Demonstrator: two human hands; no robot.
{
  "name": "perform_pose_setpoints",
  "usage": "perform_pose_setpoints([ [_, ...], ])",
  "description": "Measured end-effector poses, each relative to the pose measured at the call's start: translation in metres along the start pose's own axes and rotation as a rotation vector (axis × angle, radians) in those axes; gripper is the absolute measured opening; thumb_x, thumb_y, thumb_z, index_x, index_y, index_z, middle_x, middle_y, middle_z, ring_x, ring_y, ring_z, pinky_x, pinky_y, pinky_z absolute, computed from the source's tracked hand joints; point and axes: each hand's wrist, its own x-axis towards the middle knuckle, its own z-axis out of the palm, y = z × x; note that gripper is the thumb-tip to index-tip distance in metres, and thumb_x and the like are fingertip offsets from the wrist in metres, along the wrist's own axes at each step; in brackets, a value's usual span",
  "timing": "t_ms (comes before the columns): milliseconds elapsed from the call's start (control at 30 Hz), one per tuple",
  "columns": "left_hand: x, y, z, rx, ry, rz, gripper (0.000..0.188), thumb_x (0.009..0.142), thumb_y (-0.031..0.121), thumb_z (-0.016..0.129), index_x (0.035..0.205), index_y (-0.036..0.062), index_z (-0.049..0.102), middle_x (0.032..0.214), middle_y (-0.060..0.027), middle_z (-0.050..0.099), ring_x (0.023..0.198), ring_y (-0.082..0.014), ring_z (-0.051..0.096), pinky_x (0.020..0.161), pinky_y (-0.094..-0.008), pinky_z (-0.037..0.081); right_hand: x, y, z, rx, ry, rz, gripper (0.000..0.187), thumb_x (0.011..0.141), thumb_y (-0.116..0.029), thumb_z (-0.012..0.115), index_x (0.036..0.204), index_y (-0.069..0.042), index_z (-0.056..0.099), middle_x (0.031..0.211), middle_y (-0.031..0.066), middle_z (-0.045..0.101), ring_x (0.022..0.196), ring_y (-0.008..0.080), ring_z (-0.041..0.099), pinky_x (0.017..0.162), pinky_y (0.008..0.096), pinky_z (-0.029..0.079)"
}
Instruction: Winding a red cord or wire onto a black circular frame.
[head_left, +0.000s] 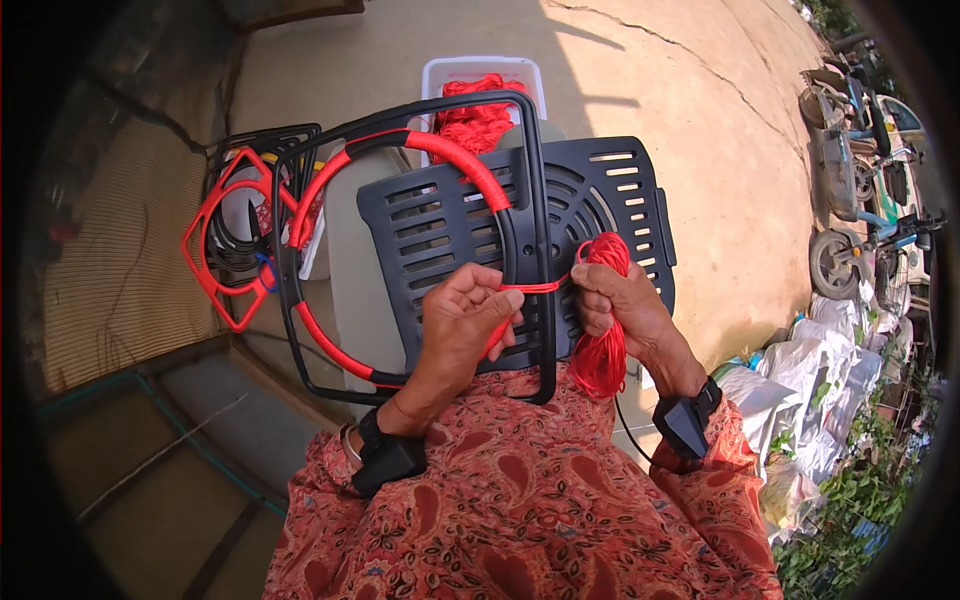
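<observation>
A black frame (540,180) with rounded corners stands tilted in front of me, a ring (466,160) inside it. Stretches of that ring are wrapped in red, with black showing between them. My left hand (466,318) is closed at the ring's right side, thumb and fingers pinching red cord (530,288) there. The cord runs taut across the frame's right bar to my right hand (625,300). This hand is closed round a skein of red cord (600,368), which hangs below the fingers. My left fingertips partly hide the ring.
Behind the frame lies a black slotted plastic panel (640,215). A white bin (485,68) of red cord stands beyond it. At left, a red-wrapped frame (212,240) leans by black frames (300,135). White sacks (825,370) and parked two-wheelers (840,262) line the right.
</observation>
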Motion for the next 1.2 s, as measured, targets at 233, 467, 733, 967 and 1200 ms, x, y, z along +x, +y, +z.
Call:
perform_pose_setpoints([
  [233,-0.001,0.003,-0.007,-0.073,-0.011,-0.028,0.016,0.095,0.011,0.057,0.103,-0.0016,0.055,0.077,-0.0175,0.065,0.053,-0.0192,0.062,0.04,-0.0258,0.045,-0.016,-0.002,0.009,-0.345,0.084,-0.335,0.015,0.089,-0.016,0.067,0.083,-0.004,0.061,0.057,-0.0011,0.051,0.044,0.0064,0.047,0.041,0.0236,0.037],
  [467,-0.002,0.007,-0.002,-0.068,0.021,-0.029,0.023,0.097,0.015,0.055,0.109,-0.0042,0.056,0.08,-0.0196,0.066,0.055,-0.0215,0.063,0.042,-0.0274,0.048,-0.007,0.002,0.011,-0.519,0.058,-0.233,0.015,0.09,-0.016,0.065,0.091,-0.002,0.063,0.057,-0.0013,0.053,0.047,0.0066,0.048,0.045,0.022,0.037],
  [733,-0.002,0.005,-0.004,-0.05,0.007,-0.039,0.025,0.097,0.015,0.054,0.113,-0.005,0.056,0.08,-0.0193,0.066,0.055,-0.0209,0.063,0.041,-0.0272,0.048,-0.005,-0.002,0.005,-0.521,-0.005,-0.241,0.014,0.088,-0.015,0.065,0.089,-0.002,0.063,0.057,-0.0014,0.053,0.046,0.0061,0.047,0.045,0.0214,0.037],
  [967,-0.003,0.009,-0.001,-0.08,0.019,-0.048,0.025,0.097,0.015,0.054,0.111,-0.0055,0.054,0.078,-0.0162,0.066,0.053,-0.0167,0.062,0.041,-0.0244,0.046,-0.007,-0.007,0.004,-0.578,-0.017,-0.209,0.015,0.086,-0.016,0.067,0.088,-0.002,0.063,0.056,-0.0022,0.052,0.045,0.0058,0.047,0.045,0.0217,0.037],
  [1200,-0.003,0.005,-0.002,-0.048,-0.001,-0.016,0.025,0.094,0.011,0.059,0.112,-0.0054,0.054,0.078,-0.0156,0.066,0.053,-0.0158,0.061,0.04,-0.0231,0.045,-0.001,-0.009,0.0,-0.603,-0.039,-0.244,0.02,0.085,-0.021,0.072,0.09,-0.003,0.067,0.059,-0.0025,0.055,0.048,0.0057,0.05,0.046,0.022,0.039],
])
